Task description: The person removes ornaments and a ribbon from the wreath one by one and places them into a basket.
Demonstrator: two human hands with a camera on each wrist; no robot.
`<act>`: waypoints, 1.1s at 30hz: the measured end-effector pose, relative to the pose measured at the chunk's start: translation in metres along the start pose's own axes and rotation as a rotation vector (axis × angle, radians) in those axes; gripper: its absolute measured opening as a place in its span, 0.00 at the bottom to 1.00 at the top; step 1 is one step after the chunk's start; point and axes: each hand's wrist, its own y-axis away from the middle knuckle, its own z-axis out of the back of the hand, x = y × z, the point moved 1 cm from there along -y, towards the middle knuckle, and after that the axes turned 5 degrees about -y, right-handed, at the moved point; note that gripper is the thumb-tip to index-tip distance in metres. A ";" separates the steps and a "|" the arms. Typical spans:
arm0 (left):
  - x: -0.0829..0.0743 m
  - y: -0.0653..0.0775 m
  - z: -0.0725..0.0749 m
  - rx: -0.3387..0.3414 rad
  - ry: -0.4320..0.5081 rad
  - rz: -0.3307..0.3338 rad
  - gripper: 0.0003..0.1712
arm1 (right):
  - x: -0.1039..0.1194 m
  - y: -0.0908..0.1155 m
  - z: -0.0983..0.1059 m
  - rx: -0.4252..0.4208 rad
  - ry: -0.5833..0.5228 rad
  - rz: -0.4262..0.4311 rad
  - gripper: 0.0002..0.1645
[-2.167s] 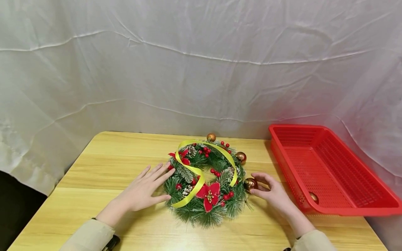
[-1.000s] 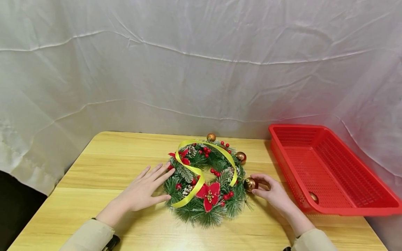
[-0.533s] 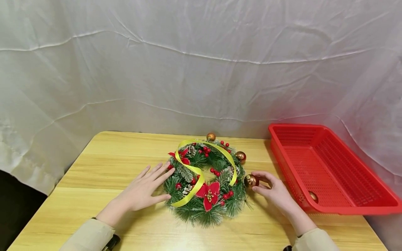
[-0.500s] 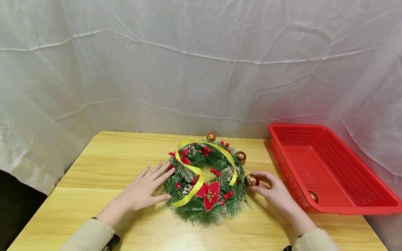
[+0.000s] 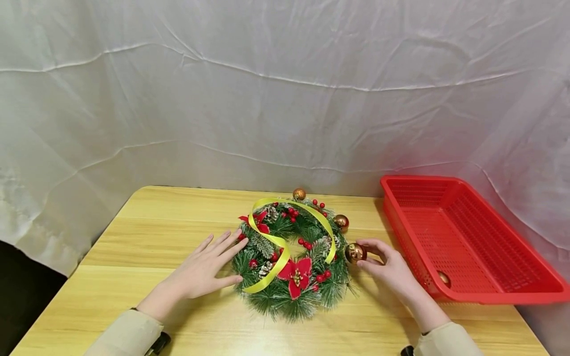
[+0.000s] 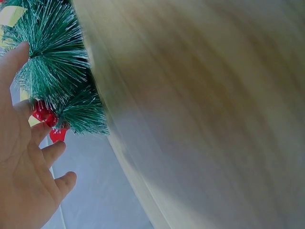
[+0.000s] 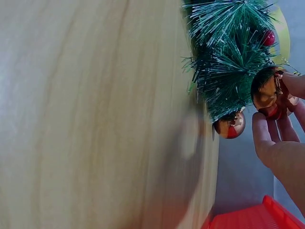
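A green Christmas wreath (image 5: 294, 304) with red flowers, berries and pine cones lies on the wooden table. A yellow ribbon (image 5: 277, 272) curls loosely across its top. Spread flat at the wreath's left side, my left hand (image 5: 202, 271) touches the needles with its fingertips. My right hand (image 5: 392, 269) pinches a shiny copper bauble (image 5: 355, 253) between thumb and fingers at the wreath's right edge. In the right wrist view this bauble (image 7: 267, 93) is held beside the green needles. Two other copper baubles, one (image 5: 342, 222) at the upper right and one (image 5: 299, 194) at the back, sit along the wreath's rim.
To the right stands a red plastic basket (image 5: 445, 232) with slotted walls. One copper bauble (image 5: 444, 279) lies in its near left corner. A grey cloth (image 5: 267, 99) hangs behind the table (image 5: 147, 237).
My right hand has raised the bauble slightly at the wreath's right edge, and it has turned a little in the fingers. My left hand and the wreath have stayed in place.
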 end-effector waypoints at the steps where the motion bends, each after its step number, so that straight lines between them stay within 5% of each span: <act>1: 0.000 0.000 0.000 -0.002 0.000 -0.001 0.48 | 0.000 0.000 0.000 -0.001 -0.002 0.005 0.32; 33: 0.001 0.000 -0.002 0.029 -0.009 0.013 0.48 | 0.015 0.003 0.006 -0.043 -0.008 0.148 0.28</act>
